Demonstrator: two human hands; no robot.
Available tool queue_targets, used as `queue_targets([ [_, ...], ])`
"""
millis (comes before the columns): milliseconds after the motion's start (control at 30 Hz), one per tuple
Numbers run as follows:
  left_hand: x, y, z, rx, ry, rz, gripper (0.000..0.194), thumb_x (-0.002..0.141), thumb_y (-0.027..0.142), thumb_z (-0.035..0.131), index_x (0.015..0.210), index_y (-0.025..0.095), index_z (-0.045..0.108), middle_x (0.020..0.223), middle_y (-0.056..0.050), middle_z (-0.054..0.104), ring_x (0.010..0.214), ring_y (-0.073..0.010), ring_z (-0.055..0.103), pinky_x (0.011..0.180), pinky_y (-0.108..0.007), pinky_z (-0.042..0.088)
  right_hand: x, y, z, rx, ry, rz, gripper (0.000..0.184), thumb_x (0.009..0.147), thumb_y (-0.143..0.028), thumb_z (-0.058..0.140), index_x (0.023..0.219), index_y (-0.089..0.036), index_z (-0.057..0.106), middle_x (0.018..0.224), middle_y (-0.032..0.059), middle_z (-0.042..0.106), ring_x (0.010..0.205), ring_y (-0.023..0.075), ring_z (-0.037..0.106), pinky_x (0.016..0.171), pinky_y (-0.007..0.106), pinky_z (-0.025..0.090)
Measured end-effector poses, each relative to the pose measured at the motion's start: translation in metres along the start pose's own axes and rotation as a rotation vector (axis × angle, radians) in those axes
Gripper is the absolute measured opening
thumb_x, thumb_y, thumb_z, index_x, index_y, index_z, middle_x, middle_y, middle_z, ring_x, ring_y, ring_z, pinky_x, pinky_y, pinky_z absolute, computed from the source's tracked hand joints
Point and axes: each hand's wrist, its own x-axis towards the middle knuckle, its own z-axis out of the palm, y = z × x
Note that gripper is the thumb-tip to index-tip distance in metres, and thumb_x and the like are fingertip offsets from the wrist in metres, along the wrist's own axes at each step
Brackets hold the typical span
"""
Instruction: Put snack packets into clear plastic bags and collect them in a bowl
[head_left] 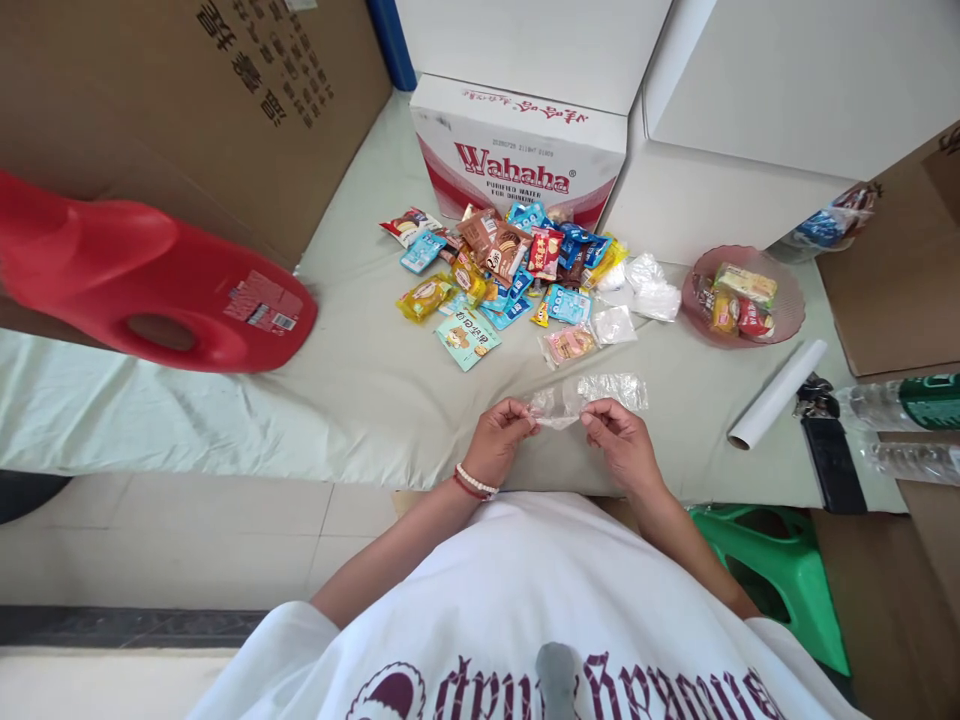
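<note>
Between my two hands a clear plastic bag lies over the cloth near the table's front edge. My left hand, with a beaded bracelet at the wrist, pinches the left end of its near edge. My right hand pinches the same edge farther right, so the strip between them is drawn out. Just beyond the bag lie a pink snack packet and a small clear packet. A light green packet sits at the front of a pile of wrapped snacks.
Behind the pile stands a Wahaha carton. To the right are a pink bowl with several snacks, crumpled white bags, a white roll, a black phone and plastic bottles. A red jug is at left.
</note>
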Motion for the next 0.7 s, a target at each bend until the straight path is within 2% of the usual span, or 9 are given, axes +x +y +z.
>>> queue_targets([
  [133, 0.004, -0.001, 0.004, -0.093, -0.015, -0.239, 0.041, 0.07, 0.048, 0.079, 0.088, 0.021, 0.055, 0.096, -0.002, 0.067, 0.082, -0.0167, 0.068, 0.073, -0.033, 0.057, -0.019, 0.016, -0.007, -0.052, 0.039, -0.04, 0.021, 0.086, -0.046, 0.072, 0.087, -0.025, 0.069, 0.079, -0.0006, 0.059, 0.064, 0.0131, 0.048, 0.06, 0.027, 0.04],
  [233, 0.017, -0.007, 0.012, 0.124, 0.027, -0.276, 0.047, 0.07, 0.054, 0.079, 0.096, 0.021, 0.058, 0.09, -0.002, 0.067, 0.074, -0.0164, 0.067, 0.058, -0.025, 0.05, -0.032, 0.022, -0.009, -0.176, 0.038, -0.165, 0.015, 0.09, -0.04, 0.07, 0.087, -0.026, 0.072, 0.086, 0.0025, 0.06, 0.074, 0.0166, 0.053, 0.065, 0.03, 0.042],
  [300, 0.028, -0.013, 0.017, 0.267, 0.018, -0.225, 0.04, 0.067, 0.045, 0.084, 0.084, 0.018, 0.06, 0.073, 0.0, 0.064, 0.063, -0.0138, 0.061, 0.052, -0.022, 0.043, -0.041, 0.026, -0.012, -0.222, 0.056, -0.215, 0.012, 0.09, -0.038, 0.069, 0.088, -0.027, 0.073, 0.092, 0.0042, 0.062, 0.08, 0.0185, 0.055, 0.068, 0.031, 0.043],
  [367, 0.038, -0.019, 0.022, 0.306, 0.012, -0.159, 0.033, 0.07, 0.043, 0.08, 0.072, 0.019, 0.056, 0.06, 0.004, 0.056, 0.053, -0.0113, 0.052, 0.049, -0.022, 0.038, -0.052, 0.034, -0.017, -0.219, 0.111, -0.203, 0.012, 0.09, -0.039, 0.069, 0.091, -0.028, 0.073, 0.097, 0.005, 0.062, 0.081, 0.0187, 0.055, 0.068, 0.031, 0.044],
  [467, 0.043, -0.024, 0.028, 0.283, 0.034, -0.09, 0.032, 0.081, 0.049, 0.067, 0.072, 0.022, 0.051, 0.056, 0.007, 0.049, 0.047, -0.0101, 0.044, 0.047, -0.023, 0.033, -0.068, 0.048, -0.029, -0.159, 0.13, -0.026, 0.021, 0.088, -0.046, 0.07, 0.091, -0.026, 0.07, 0.086, 0.0027, 0.062, 0.07, 0.0167, 0.053, 0.062, 0.029, 0.043],
  [533, 0.04, -0.024, 0.03, 0.312, 0.018, -0.012, 0.032, 0.083, 0.051, 0.064, 0.075, 0.023, 0.051, 0.055, 0.008, 0.046, 0.046, -0.0098, 0.041, 0.048, -0.023, 0.031, -0.074, 0.052, -0.041, -0.121, 0.128, 0.109, 0.028, 0.088, -0.052, 0.069, 0.088, -0.024, 0.068, 0.076, 0.0004, 0.06, 0.061, 0.0155, 0.05, 0.058, 0.029, 0.042],
  [567, 0.037, -0.024, 0.03, 0.345, 0.007, 0.035, 0.032, 0.083, 0.051, 0.065, 0.075, 0.022, 0.052, 0.055, 0.008, 0.045, 0.047, -0.0098, 0.039, 0.049, -0.024, 0.031, -0.075, 0.051, -0.047, -0.117, 0.17, 0.133, 0.031, 0.088, -0.055, 0.067, 0.089, -0.024, 0.067, 0.075, 0.0004, 0.061, 0.061, 0.0156, 0.051, 0.058, 0.029, 0.043],
  [633, 0.029, -0.023, 0.031, 0.438, -0.006, 0.122, 0.032, 0.084, 0.05, 0.065, 0.074, 0.022, 0.054, 0.055, 0.007, 0.044, 0.05, -0.0103, 0.039, 0.052, -0.024, 0.031, -0.066, 0.043, -0.056, -0.129, 0.315, 0.09, 0.037, 0.091, -0.06, 0.061, 0.099, -0.024, 0.068, 0.088, 0.0038, 0.068, 0.071, 0.0184, 0.058, 0.064, 0.031, 0.048],
  [700, 0.02, -0.023, 0.032, 0.536, -0.017, 0.194, 0.029, 0.086, 0.048, 0.065, 0.075, 0.021, 0.057, 0.056, 0.006, 0.045, 0.053, -0.011, 0.04, 0.055, -0.025, 0.031, -0.047, 0.032, -0.057, -0.152, 0.362, 0.03, 0.043, 0.091, -0.062, 0.06, 0.112, -0.025, 0.067, 0.107, 0.0074, 0.071, 0.091, 0.0222, 0.063, 0.074, 0.033, 0.052],
])
